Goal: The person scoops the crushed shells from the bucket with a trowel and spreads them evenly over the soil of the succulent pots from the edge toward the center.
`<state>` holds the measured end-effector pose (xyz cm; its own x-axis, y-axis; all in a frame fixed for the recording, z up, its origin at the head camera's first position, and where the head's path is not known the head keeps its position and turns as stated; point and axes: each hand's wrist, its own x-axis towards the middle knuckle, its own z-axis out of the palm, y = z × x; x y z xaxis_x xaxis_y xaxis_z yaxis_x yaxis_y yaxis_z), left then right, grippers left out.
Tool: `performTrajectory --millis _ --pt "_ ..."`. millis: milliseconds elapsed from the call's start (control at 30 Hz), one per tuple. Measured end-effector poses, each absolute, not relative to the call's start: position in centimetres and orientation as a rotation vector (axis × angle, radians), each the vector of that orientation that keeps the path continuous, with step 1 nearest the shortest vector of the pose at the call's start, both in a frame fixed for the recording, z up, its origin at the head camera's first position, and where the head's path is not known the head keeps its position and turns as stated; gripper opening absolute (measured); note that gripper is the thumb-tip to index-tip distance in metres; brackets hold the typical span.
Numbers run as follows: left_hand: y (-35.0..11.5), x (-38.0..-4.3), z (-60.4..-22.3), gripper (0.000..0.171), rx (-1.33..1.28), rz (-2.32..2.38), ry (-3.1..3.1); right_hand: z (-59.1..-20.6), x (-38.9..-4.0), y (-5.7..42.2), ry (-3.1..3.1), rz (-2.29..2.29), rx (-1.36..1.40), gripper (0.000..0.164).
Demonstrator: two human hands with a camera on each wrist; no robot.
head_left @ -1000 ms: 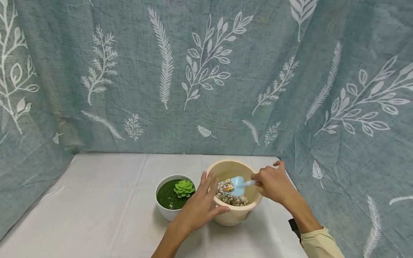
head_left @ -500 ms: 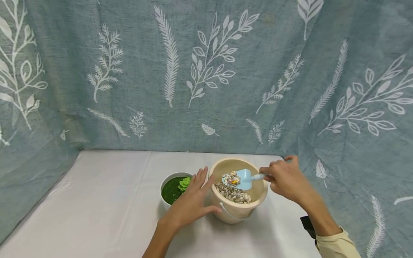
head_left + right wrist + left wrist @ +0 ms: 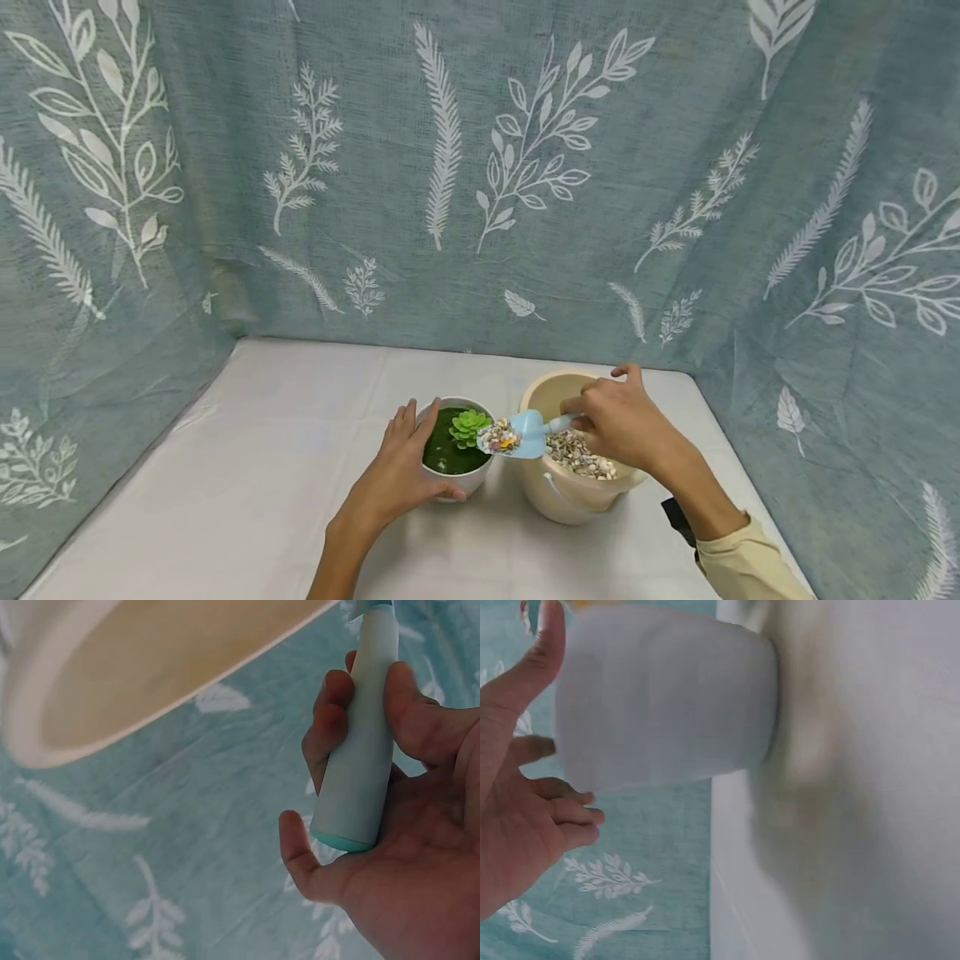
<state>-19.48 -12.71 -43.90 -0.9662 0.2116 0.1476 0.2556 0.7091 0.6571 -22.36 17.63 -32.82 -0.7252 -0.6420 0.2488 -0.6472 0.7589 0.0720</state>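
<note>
My right hand (image 3: 626, 421) grips the pale handle (image 3: 360, 742) of a small light-blue hand shovel (image 3: 532, 433), fingers on one side and thumb on the other. Mixed pebbles (image 3: 498, 436) fill the shovel's blade, which hangs over the right rim of a white pot (image 3: 471, 481). In that pot a bright green succulent (image 3: 468, 427) stands on a dark green surface. My left hand (image 3: 393, 471) is at the pot's left side, fingers at the rim and thumb spread along the front. The left wrist view shows the pot's plain wall (image 3: 660, 697) beside the thumb and loose fingers.
A cream bucket (image 3: 558, 492) with a white handle stands right of the pot, holding more pebbles (image 3: 581, 457). Beneath lies a white cloth-covered table (image 3: 262, 483). A blue-green curtain (image 3: 420, 292) with white leaf prints encloses the back and sides.
The loaded shovel has risen from the pebbles in the bucket and moved left to the white pot. My left hand has moved from the bucket's rim to the pot's left side.
</note>
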Motion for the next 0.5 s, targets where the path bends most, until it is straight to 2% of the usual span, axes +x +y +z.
performTrajectory --millis 300,500 --pt "-12.7 -19.6 -45.4 0.132 -0.305 -1.086 -2.800 -32.6 -21.9 14.6 -2.719 -0.130 1.046 0.025" --pt "-12.8 -19.7 -45.5 0.131 -0.301 -1.102 -2.790 -32.1 -21.4 12.2 -2.702 -0.288 0.986 0.052"
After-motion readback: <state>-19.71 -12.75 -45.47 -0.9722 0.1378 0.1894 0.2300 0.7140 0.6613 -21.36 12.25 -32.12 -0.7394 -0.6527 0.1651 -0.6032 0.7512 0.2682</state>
